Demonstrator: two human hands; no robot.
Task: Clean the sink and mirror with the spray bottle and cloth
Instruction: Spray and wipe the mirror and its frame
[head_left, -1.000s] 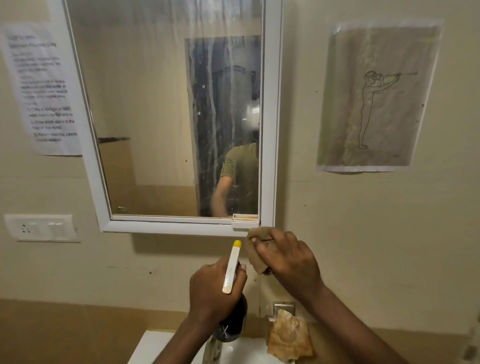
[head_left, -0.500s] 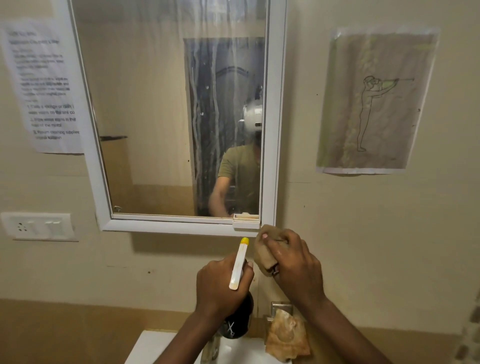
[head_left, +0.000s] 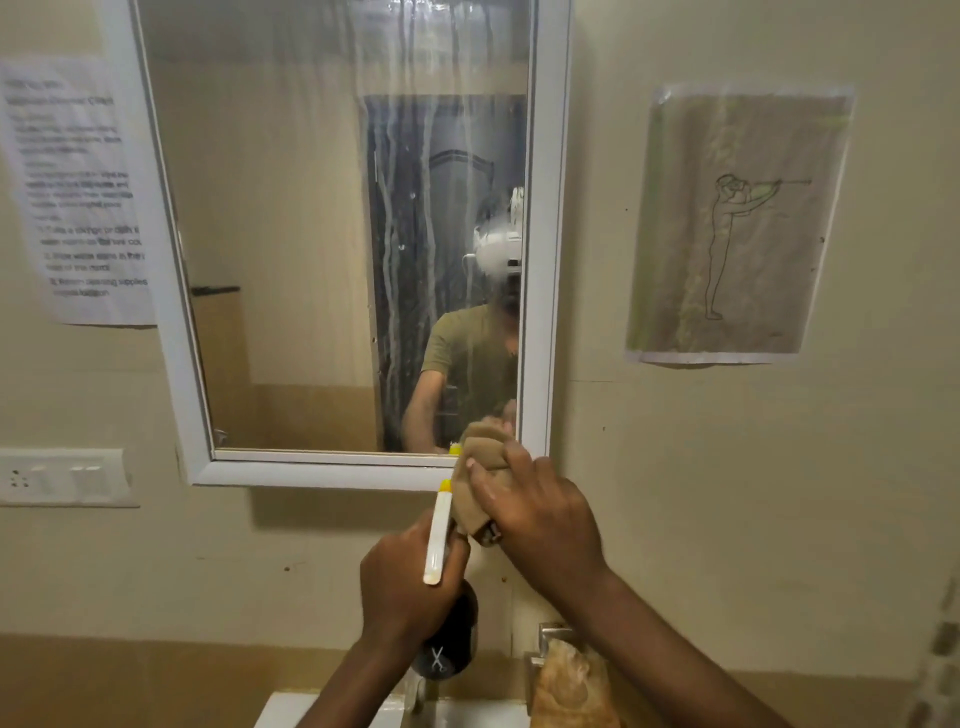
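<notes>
The right hand (head_left: 540, 519) is pressing a bunched tan cloth (head_left: 480, 467) against the mirror (head_left: 332, 234) frame's five o'clock corner; the left hand (head_left: 410, 587) is gripping the spray bottle (head_left: 437, 530).

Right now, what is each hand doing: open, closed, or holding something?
Left hand: closed around the spray bottle.
Right hand: closed on the cloth, at the mirror frame's lower right corner.

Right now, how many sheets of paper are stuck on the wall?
2. A printed notice hangs left of the mirror, and a line drawing of a figure hangs on its right. Others may lie beyond the picture's edges.
</notes>
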